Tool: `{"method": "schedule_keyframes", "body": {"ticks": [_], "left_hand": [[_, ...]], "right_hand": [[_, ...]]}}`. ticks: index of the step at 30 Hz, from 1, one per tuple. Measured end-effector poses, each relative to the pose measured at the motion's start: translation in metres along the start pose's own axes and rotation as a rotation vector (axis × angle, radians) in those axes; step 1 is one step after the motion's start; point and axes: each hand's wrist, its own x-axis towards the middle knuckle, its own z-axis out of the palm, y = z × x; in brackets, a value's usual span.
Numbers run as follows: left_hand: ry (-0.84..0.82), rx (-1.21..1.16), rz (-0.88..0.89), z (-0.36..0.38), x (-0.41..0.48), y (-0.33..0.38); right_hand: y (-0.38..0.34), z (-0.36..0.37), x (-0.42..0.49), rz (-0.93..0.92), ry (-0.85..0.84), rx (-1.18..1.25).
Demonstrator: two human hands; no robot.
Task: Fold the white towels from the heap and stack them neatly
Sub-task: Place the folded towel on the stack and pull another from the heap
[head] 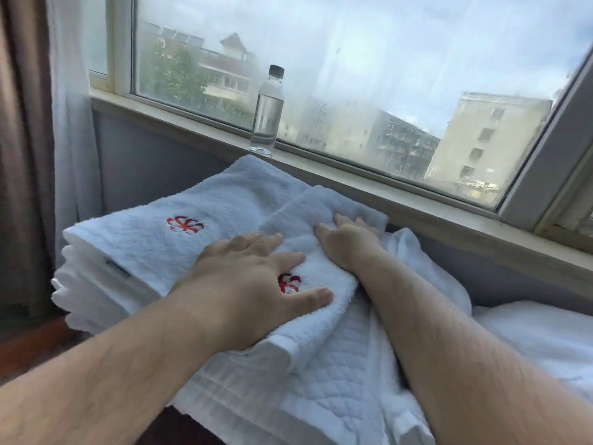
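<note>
clear plastic bottle [268, 110] with black cap, upright on the window sill [353, 184] at 12 o'clock; brown curtain [22, 155] at 9 o'clock. stack of folded towels [138, 248] at 9 o'clock of the hands, fluffy white terry, red stitched emblem [185, 225] on top. small folded towel [317, 216] partly on that stack, partly on a quilted cloth [337, 380] at 6 o'clock. crumpled white heap [417, 261] at 3 o'clock. left hand [253, 284] flat, fingers straight and spread, pressing the towel's near end; right hand [346, 239] flat on its far end, grasping nothing.
</note>
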Motion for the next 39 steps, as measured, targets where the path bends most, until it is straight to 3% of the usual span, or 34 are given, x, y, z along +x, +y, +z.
{"method": "schedule_keyframes", "body": {"ticks": [5,9,18,22,25,28,33,36,39], "left_hand": [[-0.035,0.023,-0.009,0.0,0.001,0.0],[-0.041,0.048,-0.005,0.003,0.003,-0.002],[0.026,0.097,0.03,0.008,-0.004,-0.002],[0.004,0.294,0.101,-0.001,-0.016,0.002],[0.115,0.367,0.075,-0.01,-0.024,0.015],[0.243,0.214,0.074,-0.018,-0.033,0.035],[0.352,-0.214,0.285,-0.015,-0.072,0.082],[0.306,-0.29,0.388,0.009,-0.1,0.131],[0.244,-0.3,0.473,0.042,-0.118,0.182]], "right_hand": [[0.011,-0.006,-0.005,-0.082,-0.011,-0.055],[0.004,-0.019,-0.017,-0.093,-0.031,-0.242],[0.034,-0.034,-0.087,-0.291,0.32,-0.299],[0.071,-0.034,-0.131,-0.196,0.367,-0.267],[0.091,-0.033,-0.166,-0.154,0.377,-0.225],[0.113,-0.04,-0.203,-0.166,0.418,-0.157],[0.164,-0.041,-0.272,-0.06,0.491,0.216],[0.195,-0.032,-0.309,0.034,0.511,0.429],[0.228,-0.029,-0.337,0.08,0.552,0.472]]}}
